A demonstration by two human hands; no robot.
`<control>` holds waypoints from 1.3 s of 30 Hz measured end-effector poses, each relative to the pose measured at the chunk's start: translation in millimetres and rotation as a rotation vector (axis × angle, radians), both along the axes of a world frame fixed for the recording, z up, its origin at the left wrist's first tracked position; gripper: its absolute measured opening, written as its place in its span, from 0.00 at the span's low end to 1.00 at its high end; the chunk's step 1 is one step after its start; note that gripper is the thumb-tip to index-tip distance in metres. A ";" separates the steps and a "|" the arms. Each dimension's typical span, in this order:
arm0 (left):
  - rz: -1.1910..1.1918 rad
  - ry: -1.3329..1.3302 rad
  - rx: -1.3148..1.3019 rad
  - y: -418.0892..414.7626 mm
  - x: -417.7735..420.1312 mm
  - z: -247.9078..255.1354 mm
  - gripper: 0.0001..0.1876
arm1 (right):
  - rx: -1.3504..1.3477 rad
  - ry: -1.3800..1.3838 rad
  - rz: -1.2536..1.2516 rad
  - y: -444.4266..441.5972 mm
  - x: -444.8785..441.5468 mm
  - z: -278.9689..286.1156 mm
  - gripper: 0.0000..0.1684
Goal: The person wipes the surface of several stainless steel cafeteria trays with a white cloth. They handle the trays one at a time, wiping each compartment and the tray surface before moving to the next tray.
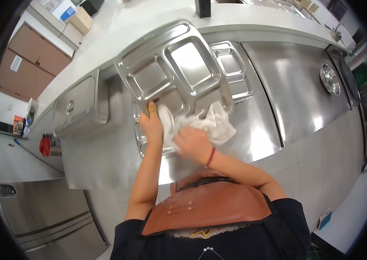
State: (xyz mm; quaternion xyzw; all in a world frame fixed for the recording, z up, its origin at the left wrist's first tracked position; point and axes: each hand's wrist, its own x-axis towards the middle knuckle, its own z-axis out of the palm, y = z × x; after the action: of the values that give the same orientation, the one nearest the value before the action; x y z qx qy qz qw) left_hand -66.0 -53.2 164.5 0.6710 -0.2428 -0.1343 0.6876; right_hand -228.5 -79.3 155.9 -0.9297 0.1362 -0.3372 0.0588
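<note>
A stainless steel compartment tray (178, 70) is tilted up before me, its sections facing me. My left hand (151, 125) grips the tray's lower left edge, thumb on the front face. A white cloth (214, 125) lies bunched against the lower part of the tray. My right hand (193, 143), blurred, has its fingers on this cloth and wears a red bracelet at the wrist. Another compartment tray (141, 130) lies on the steel table beneath, mostly hidden by the raised one and my hands. A further compartment tray (230, 61) rests behind it to the right.
The steel table (99, 162) stretches left and right. A lidded steel food pan (79, 100) stands at the left. On the right-hand counter sits a steel bowl (330, 79). A white ledge (251, 16) runs along the back. At lower left stands a steel cabinet (50, 208).
</note>
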 end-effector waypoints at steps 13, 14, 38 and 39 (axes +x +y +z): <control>-0.124 0.201 0.152 -40.1 -0.9 -52.4 0.13 | 0.071 0.156 -0.922 -164.8 -139.9 -22.1 0.16; -0.163 0.241 0.179 -53.1 1.3 -56.5 0.13 | 0.110 0.133 -0.929 -171.8 -157.7 -23.3 0.16; 0.029 -0.793 0.498 -93.1 46.8 -116.8 0.24 | 0.541 -0.219 -0.727 -108.7 -165.4 -47.2 0.10; 0.140 -0.849 0.582 -63.5 57.2 -117.4 0.23 | 0.548 -0.221 -0.708 -108.7 -161.5 -47.6 0.10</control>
State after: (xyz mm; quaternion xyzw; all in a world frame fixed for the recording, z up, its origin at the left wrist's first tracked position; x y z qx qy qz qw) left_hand -8.9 -116.6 47.1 0.8444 -0.4076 0.1342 0.3207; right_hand -390.0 -188.0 108.4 -0.7345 0.5224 -0.3853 0.1979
